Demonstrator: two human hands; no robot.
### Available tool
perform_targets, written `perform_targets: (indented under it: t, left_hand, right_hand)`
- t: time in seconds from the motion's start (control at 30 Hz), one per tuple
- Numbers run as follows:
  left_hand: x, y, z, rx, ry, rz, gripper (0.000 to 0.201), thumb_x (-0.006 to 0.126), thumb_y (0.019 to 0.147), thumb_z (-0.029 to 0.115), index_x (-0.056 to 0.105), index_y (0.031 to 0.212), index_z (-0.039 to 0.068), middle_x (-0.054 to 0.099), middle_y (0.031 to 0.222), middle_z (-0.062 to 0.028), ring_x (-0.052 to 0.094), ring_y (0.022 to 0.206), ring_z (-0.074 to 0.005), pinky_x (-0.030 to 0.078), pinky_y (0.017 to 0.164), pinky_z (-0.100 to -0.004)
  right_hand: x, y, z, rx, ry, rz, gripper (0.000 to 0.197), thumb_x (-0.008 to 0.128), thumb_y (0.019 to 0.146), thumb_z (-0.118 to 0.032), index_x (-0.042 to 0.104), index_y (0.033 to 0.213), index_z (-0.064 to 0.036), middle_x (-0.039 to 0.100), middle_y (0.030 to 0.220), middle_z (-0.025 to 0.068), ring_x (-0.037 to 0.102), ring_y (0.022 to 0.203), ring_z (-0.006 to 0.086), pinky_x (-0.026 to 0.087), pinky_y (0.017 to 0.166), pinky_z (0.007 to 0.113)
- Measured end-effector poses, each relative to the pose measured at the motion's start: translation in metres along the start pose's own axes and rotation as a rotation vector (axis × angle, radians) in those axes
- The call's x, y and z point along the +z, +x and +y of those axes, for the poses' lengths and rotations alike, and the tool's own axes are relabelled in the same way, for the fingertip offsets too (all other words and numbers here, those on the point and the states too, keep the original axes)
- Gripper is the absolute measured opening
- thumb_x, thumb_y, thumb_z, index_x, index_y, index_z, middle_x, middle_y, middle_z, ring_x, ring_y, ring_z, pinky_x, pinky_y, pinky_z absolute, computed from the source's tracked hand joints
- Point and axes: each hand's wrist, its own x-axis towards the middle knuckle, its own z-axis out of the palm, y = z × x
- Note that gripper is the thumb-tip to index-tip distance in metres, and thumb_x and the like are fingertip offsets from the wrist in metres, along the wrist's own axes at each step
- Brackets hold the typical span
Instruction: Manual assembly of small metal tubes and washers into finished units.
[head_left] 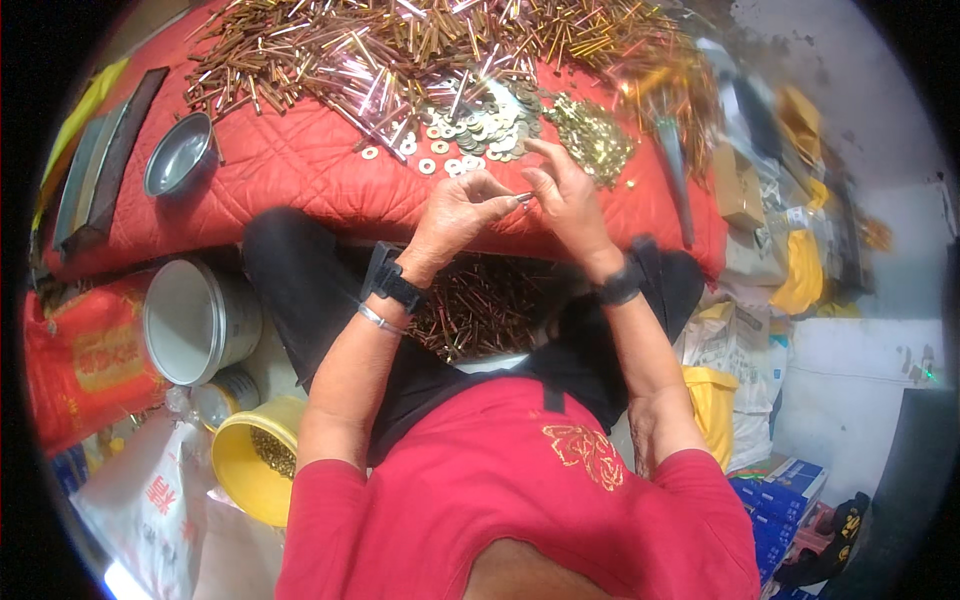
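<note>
My left hand (462, 212) is closed in a pinch on a short, thin metal piece (522, 198), just in front of the bed-like surface's near edge. The piece's exact kind is too small to make out. My right hand (570, 198) meets its other end with curled fingers, thumb and forefinger raised above it; part of its grip is hidden. Just beyond my hands lie flat round washers (500, 125), silver and brass coloured. Small shiny brass-coloured pieces (592, 140) are heaped to their right. Behind these spreads a large pile of thin copper-coloured metal rods (400, 50).
A red quilted cover (270, 170) drapes the work surface. On it stand a metal bowl (182, 155) at left and a long grey tapered object (675, 180) at right. More rods (475, 305) lie below, between my knees. A white bucket (185, 320) and yellow bucket (235, 450) stand at left.
</note>
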Motion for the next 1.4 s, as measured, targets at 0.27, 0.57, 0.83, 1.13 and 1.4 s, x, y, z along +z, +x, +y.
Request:
perform_targets:
  t: [0.27,0.57,0.83,1.13,1.4]
  left_hand:
    - [-0.002,0.001,-0.001,-0.019,-0.019,-0.027,0.008,0.069,0.082,0.009,0.066,0.084,0.002,0.063,0.073,-0.0004,0.054,0.065,-0.0062,0.045,0.060,-0.0223]
    - [0.000,0.000,0.002,-0.051,-0.057,-0.034,0.010,0.069,0.083,0.011,0.065,0.084,0.002,0.062,0.073,-0.0012,0.054,0.065,-0.0065,0.044,0.060,-0.0223]
    - [-0.002,-0.002,0.003,-0.091,-0.080,-0.028,0.010,0.069,0.083,0.011,0.065,0.083,0.002,0.062,0.072,-0.0010,0.054,0.065,-0.0062,0.044,0.060,-0.0223]
    - [-0.003,-0.002,0.014,-0.211,-0.029,-0.016,0.012,0.068,0.083,0.013,0.065,0.082,0.001,0.062,0.072,-0.0016,0.055,0.066,-0.0081,0.044,0.062,-0.0238]
    - [-0.003,-0.002,0.014,-0.273,-0.037,-0.011,0.014,0.067,0.083,0.015,0.066,0.085,0.002,0.063,0.073,-0.0013,0.055,0.066,-0.0075,0.043,0.060,-0.0225]
  right_hand:
    - [-0.002,-0.002,0.005,-0.142,0.011,-0.003,0.037,0.054,0.091,-0.007,0.049,0.127,-0.0035,0.060,0.086,0.0152,0.059,0.071,0.0210,0.048,0.070,0.032]
    - [0.000,-0.005,0.005,-0.065,0.028,0.010,0.036,0.056,0.088,-0.003,0.053,0.124,-0.0055,0.061,0.091,0.0171,0.060,0.072,0.0248,0.048,0.067,0.033]
    - [0.004,-0.004,-0.001,-0.059,0.018,0.014,0.036,0.058,0.086,-0.005,0.054,0.122,-0.0064,0.063,0.091,0.0166,0.061,0.073,0.0287,0.048,0.066,0.036]
    - [0.000,-0.006,-0.006,-0.225,-0.151,0.154,0.031,0.056,0.088,-0.007,0.055,0.120,-0.0059,0.062,0.094,0.0181,0.062,0.080,0.0346,0.049,0.071,0.039]
    - [0.002,-0.004,0.006,-0.145,0.037,0.018,0.027,0.050,0.090,-0.005,0.057,0.116,-0.0066,0.063,0.098,0.0166,0.063,0.083,0.0323,0.049,0.073,0.038]
